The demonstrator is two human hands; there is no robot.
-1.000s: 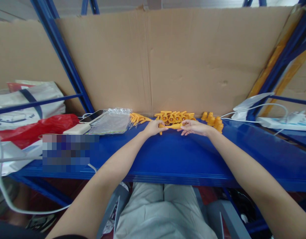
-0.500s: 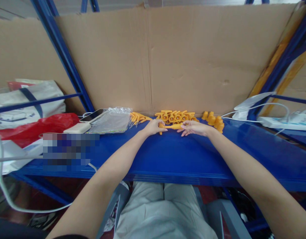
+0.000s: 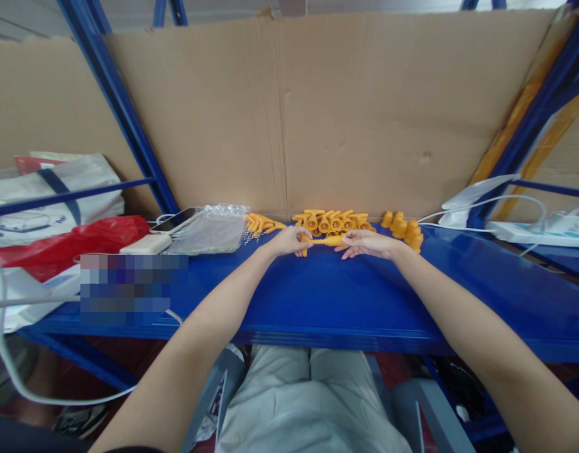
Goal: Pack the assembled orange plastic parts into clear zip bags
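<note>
Soft, even light; slightly hazy view
The cardboard (image 3: pixel 195 113) carries flat, mild light with faint shading; a pale sheen lies on the blue tabletop (image 3: pixel 468 264), small glints on the clear plastic (image 3: pixel 214 231). The floor (image 3: pixel 393 371) beneath is dim. Wide-angle stretch makes the blue posts (image 3: pixel 117 107) lean; fine detail on the yellow pieces (image 3: pixel 334 217) is soft, and coarse pixel blocks (image 3: pixel 129 286) hide a patch at left.

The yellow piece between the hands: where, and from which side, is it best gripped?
Probably by both ends, coming from left and right: the yellow piece lies crosswise between the left hand and right hand, its slim neck bared between broader parts.
</note>
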